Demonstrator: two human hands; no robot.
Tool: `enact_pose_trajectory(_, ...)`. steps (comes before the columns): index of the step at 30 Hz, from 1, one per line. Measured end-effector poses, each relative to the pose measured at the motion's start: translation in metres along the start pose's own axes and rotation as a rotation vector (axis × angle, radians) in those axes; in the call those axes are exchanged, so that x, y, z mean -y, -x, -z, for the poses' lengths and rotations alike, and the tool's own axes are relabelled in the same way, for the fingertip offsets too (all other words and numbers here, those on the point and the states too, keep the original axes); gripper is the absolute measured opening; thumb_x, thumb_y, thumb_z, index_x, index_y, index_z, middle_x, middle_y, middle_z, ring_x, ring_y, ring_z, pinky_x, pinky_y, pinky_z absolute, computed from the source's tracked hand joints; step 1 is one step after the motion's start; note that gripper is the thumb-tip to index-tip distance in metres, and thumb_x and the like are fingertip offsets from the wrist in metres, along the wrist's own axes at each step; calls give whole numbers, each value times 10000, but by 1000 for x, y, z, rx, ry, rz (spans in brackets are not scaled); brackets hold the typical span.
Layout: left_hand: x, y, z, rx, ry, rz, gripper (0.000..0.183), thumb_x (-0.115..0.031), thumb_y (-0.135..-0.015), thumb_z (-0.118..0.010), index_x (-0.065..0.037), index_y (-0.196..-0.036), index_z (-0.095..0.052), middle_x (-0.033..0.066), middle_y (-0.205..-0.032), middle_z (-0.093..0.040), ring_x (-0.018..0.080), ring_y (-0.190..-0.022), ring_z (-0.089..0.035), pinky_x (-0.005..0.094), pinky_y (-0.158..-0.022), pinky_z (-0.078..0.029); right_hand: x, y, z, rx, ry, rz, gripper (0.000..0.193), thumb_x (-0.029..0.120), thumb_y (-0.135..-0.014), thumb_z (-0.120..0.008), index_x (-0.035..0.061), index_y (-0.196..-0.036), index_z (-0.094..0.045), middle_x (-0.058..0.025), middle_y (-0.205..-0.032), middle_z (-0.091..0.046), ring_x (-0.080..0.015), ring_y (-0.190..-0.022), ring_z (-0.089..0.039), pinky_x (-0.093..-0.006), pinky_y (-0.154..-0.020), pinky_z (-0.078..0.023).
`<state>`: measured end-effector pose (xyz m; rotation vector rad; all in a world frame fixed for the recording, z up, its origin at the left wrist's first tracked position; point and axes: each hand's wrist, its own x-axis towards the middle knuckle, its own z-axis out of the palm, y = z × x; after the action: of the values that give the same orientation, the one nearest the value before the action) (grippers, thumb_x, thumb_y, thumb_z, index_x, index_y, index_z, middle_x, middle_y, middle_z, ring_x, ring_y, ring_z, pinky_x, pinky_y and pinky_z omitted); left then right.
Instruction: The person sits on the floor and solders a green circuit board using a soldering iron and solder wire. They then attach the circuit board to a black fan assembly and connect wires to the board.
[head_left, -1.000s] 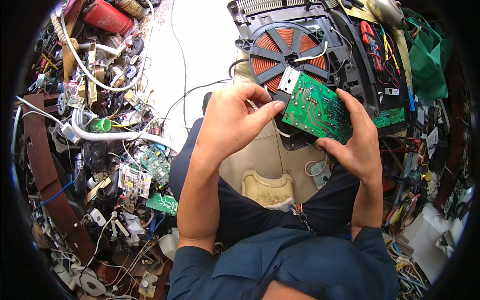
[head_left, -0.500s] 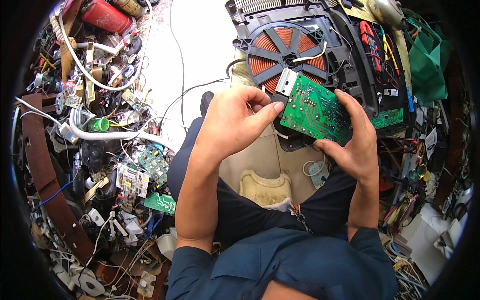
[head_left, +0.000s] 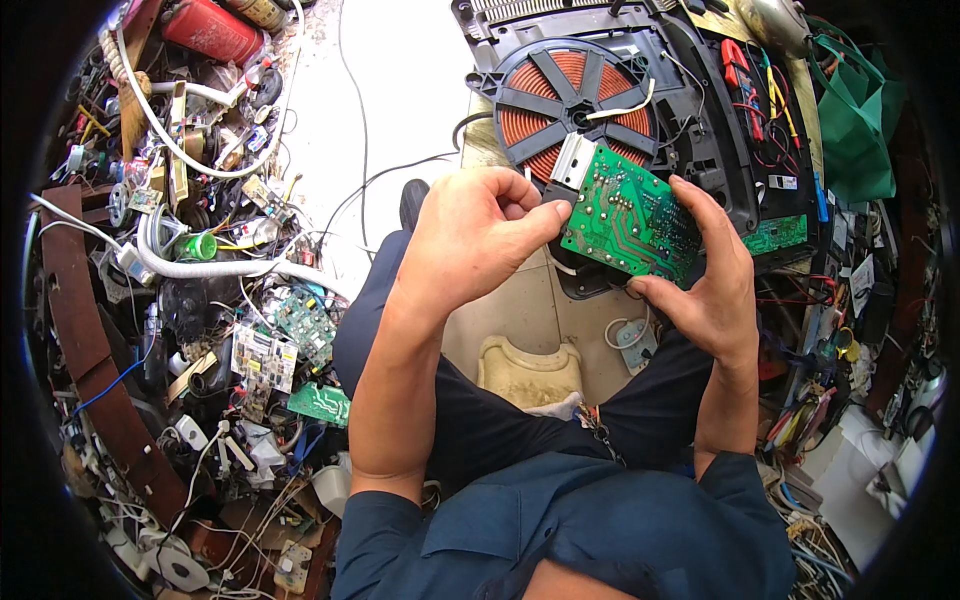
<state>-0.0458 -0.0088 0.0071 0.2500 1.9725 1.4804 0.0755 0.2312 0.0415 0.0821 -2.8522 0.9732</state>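
A green circuit board [head_left: 630,215], its soldered underside facing up and a silvery heat sink [head_left: 573,160] at its upper left corner, is held tilted over my knees. My right hand [head_left: 715,275] grips its right side, thumb at the lower edge and fingers along the upper right edge. At the board's left edge is my left hand [head_left: 475,235], its fingers curled and its thumb tip against a dark part there; whatever it pinches is hidden. Just beyond the board lies an opened black appliance housing [head_left: 700,185] with a round copper coil [head_left: 530,105].
Loose electronic scrap, cables and boards [head_left: 265,360] pile up on the left. To the right are a red clamp meter [head_left: 735,70], another green board [head_left: 775,237] and a green bag [head_left: 855,120]. A cream stool [head_left: 530,372] shows between my legs.
My left hand's fingers have curled in slightly and its thumb has shifted a little along the board's left edge. The board and my right hand stay nearly in place.
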Motion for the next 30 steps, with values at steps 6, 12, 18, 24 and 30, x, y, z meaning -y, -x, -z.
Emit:
enact_pose_trajectory(6, 4, -3, -2, -2, 8, -2, 239, -186, -909, -784, 20, -832, -690, -67, -605, -533, 6, -503, -429, 219, -443, -299, 0, -1, 1, 12, 2, -7, 878, 95, -600, -897, -8, -1387, -523, -249, -1365, -605, -428, -1262, -595, -459, -1066, -484)
enact_pose_trajectory(12, -1, -1, -3, -13, 9, 38, 243, -199, -908, -789, 22, -855, -705, -57, -629, -557, 10, -505, -435, 220, -443, -313, -2, -2, 1, 11, -16, 0, 867, 96, -601, -893, -11, -1379, -525, -252, -1359, -606, -435, -1257, -595, -463, -1063, -485)
enact_pose_trajectory(18, 5, -3, 4, 21, -54, 35, 263, -238, -933, -775, 23, -933, -736, -39, -712, -624, 21, -589, -502, 221, -503, -385, 1, -3, 4, 7, 33, 33, 835, 105, -600, -894, -4, -1355, -552, -256, -1353, -606, -448, -1243, -595, -476, -1057, -485)
enact_pose_trajectory(24, 7, -2, 17, 29, 33, -16, 295, -254, -984, -729, 37, -1024, -750, -45, -805, -662, 36, -716, -533, 226, -622, -429, 4, -1, 10, 13, 63, 45, 838, 156, -608, -912, 15, -1357, -565, -253, -1383, -587, -443, -1279, -566, -485, -1069, -469)
enact_pose_trajectory(30, 15, -6, 31, -243, -47, -85, 331, -266, -999, -711, 53, -1086, -738, -17, -837, -689, 40, -695, -546, 217, -612, -437, 2, 17, 24, -23, 102, 50, 870, 270, -604, -944, 10, -1347, -572, -242, -1422, -564, -435, -1320, -532, -487, -1109, -434)
